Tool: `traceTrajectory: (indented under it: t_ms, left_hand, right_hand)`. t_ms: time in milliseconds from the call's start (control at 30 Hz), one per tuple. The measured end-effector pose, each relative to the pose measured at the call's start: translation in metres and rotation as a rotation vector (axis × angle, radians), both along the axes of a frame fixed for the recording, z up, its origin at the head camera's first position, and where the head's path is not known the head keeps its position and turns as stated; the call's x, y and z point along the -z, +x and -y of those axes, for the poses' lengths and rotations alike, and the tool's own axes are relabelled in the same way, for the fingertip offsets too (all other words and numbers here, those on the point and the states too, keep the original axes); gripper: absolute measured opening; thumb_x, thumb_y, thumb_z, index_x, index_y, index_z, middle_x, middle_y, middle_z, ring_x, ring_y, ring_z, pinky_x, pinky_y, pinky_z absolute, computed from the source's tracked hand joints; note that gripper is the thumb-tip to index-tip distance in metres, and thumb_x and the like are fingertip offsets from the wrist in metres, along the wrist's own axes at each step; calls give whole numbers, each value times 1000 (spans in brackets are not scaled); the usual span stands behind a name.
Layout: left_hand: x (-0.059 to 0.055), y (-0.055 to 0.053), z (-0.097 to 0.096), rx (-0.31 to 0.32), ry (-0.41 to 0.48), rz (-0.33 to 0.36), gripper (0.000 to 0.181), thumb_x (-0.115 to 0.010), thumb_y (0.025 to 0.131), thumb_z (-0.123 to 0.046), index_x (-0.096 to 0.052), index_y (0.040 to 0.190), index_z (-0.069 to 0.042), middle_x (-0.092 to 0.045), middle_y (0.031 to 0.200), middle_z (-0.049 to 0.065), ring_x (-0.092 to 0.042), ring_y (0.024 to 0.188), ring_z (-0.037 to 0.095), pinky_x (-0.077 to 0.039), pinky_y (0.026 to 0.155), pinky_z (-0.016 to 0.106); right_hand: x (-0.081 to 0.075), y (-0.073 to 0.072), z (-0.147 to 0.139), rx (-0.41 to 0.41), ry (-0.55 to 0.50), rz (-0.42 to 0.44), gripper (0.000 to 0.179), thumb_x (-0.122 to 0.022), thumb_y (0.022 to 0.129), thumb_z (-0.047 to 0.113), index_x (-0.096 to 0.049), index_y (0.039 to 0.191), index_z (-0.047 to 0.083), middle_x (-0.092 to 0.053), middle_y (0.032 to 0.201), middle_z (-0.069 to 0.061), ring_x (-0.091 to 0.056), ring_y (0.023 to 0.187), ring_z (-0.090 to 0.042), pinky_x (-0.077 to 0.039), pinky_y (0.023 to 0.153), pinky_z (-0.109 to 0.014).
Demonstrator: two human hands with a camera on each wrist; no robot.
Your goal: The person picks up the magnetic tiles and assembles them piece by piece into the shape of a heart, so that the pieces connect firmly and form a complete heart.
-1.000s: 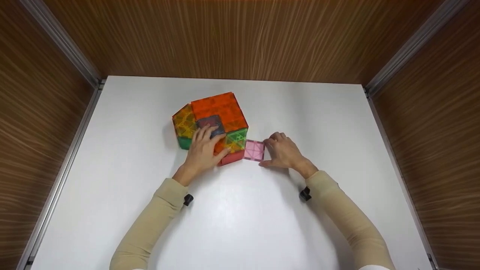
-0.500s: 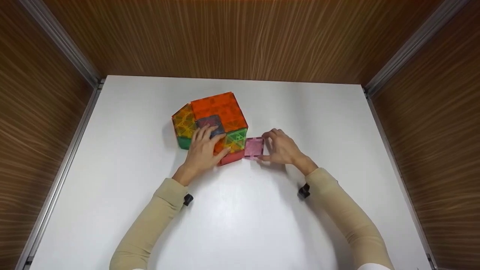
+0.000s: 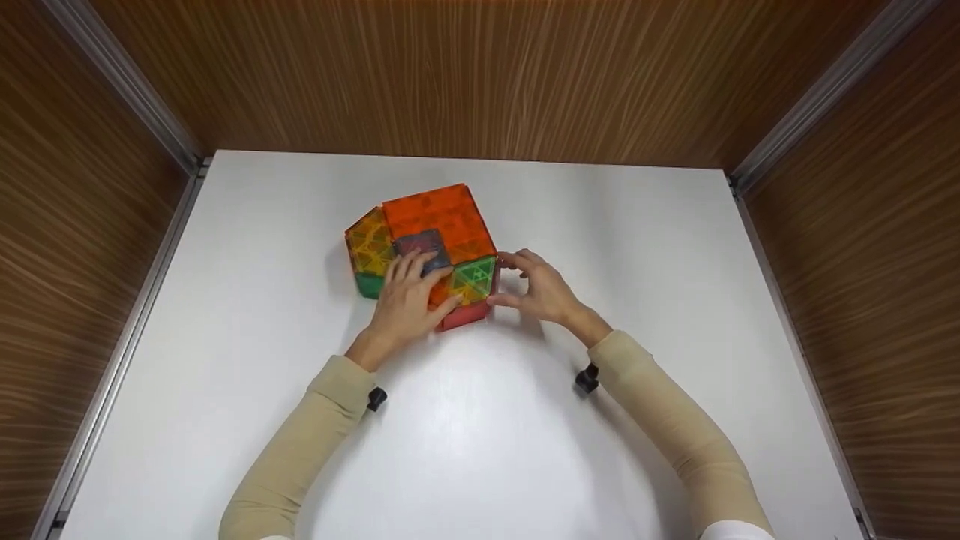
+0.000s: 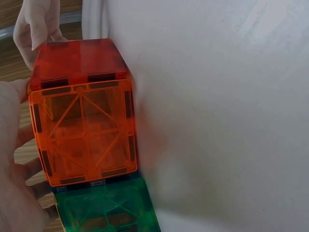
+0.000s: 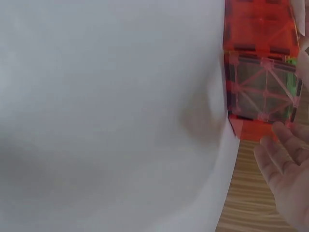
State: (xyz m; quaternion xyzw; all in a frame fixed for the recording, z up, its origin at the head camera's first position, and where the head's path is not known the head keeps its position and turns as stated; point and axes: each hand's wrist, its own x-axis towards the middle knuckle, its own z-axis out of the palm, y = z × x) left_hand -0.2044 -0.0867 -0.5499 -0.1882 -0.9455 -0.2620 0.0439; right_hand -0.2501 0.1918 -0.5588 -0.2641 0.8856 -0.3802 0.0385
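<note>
A block structure of translucent magnetic tiles (image 3: pixel 431 210) stands on the white table, with an orange top and green, yellow and red parts. My left hand (image 3: pixel 405 300) rests on its near left part, fingers spread over a dark purple square tile (image 3: pixel 421 244). In the left wrist view an orange square tile (image 4: pixel 84 135) faces the camera, with the left fingers along the top. My right hand (image 3: pixel 544 289) is at the structure's right side, thumb and fingers at opposite edges of a pink square magnetic tile (image 5: pixel 263 89). That tile stands upright against the side.
The white table (image 3: pixel 480 450) extends around the structure. Wood-grain panels (image 3: pixel 480 82) rise behind it and at both sides, with metal rails (image 3: pixel 120 82) at the corners. Black wrist cameras (image 3: pixel 376 399) sit at both cuffs.
The pink tile has tipped up from lying flat beside the structure to standing against its right side. My right hand has moved left with it; the left hand has stayed in place.
</note>
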Motion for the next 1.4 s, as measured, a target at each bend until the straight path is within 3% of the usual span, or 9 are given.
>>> traceTrajectory:
  t_ms: [267, 433, 633, 967, 1067, 1267, 1400]
  left_hand:
    - [1, 2, 0, -4, 15, -31, 57, -65, 101, -53, -67, 141, -13, -51, 156, 20, -38, 153, 44, -19, 130, 66]
    - [2, 12, 5, -40, 39, -52, 59, -66, 100, -52, -67, 141, -11, -52, 155, 23, -36, 154, 46, -20, 129, 68]
    - [3, 20, 15, -126, 71, -53, 61, -68, 99, -50, -65, 141, -6, -47, 159, 26, -33, 154, 49, -19, 129, 69]
    - [7, 24, 23, -159, 97, -73, 61, -70, 98, -47, -64, 141, -4, -46, 158, 28, -35, 153, 49, -19, 129, 68]
    - [9, 26, 23, -215, 125, -74, 65, -71, 98, -46, -61, 144, 0, -43, 159, 31, -31, 154, 52, -18, 128, 70]
    - [11, 30, 26, -392, 210, 3, 79, -74, 96, -45, -48, 152, 5, -23, 167, 36, -18, 159, 56, -24, 128, 69]
    - [11, 31, 25, -440, 250, 51, 83, -73, 96, -47, -44, 155, 4, -14, 170, 35, -22, 158, 55, -34, 124, 66]
  right_hand:
    - [-4, -7, 5, 25, -4, 29, 76, -85, 88, 46, -59, 149, 8, -67, 129, -19, -64, 119, -40, -57, 98, -56]
    - [-11, -27, 12, 57, -75, 81, 66, -75, 97, 41, -57, 148, 4, -66, 134, -20, -64, 122, -39, -57, 101, -57]
    - [-12, -51, 18, 94, -150, 166, 67, -73, 99, 39, -52, 151, 1, -60, 144, -20, -62, 129, -38, -55, 109, -55]
    - [0, -54, 19, 68, -179, 235, 62, -73, 101, 33, -53, 152, 5, -62, 145, -19, -66, 124, -35, -56, 109, -50]
    - [-2, -56, 21, 60, -167, 250, 64, -74, 99, 34, -53, 152, 5, -62, 143, -18, -67, 122, -35, -56, 108, -50]
    - [-6, -70, 27, 65, -112, 308, 68, -73, 99, 39, -50, 155, 9, -61, 146, -16, -67, 124, -34, -55, 109, -49]
    - [-12, -85, 36, 57, -78, 323, 71, -70, 100, 45, -47, 157, 9, -58, 151, -15, -63, 126, -33, -54, 111, -47]
